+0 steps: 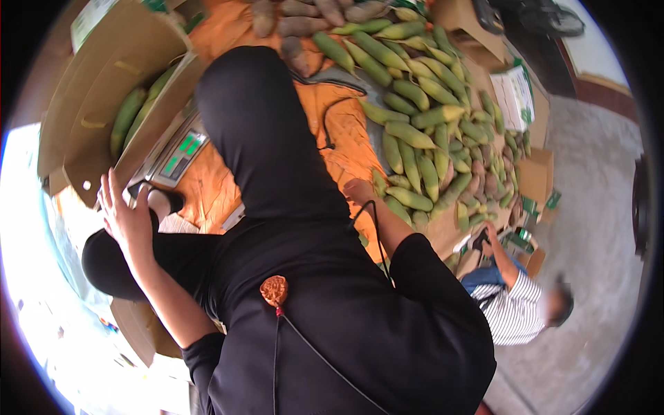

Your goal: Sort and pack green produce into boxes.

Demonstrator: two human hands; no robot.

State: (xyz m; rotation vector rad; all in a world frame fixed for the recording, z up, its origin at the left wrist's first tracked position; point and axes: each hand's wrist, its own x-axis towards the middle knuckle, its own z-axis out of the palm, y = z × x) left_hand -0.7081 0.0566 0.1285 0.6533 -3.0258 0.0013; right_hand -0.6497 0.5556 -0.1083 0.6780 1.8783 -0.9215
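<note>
My left hand (128, 220) is open with its fingers spread, at the lower edge of an open cardboard box (90, 111). Long green radishes (128, 117) lie inside that box. Beside it, by my raised knee, is a scale (178, 158) with a lit green display. My right hand (358, 191) is low beside my thigh, over the orange sheet (339, 142) and next to a heap of green radishes (422, 131). Its fingers are mostly hidden, so I cannot tell whether it holds anything.
Reddish-brown, long roots (301, 26) lie at the far side. A dark cord (328, 124) crosses the sheet. More cardboard boxes (536, 176) and a white-and-green carton (513, 97) stand right of the heap. Another person (515, 311) in a striped shirt is at the right.
</note>
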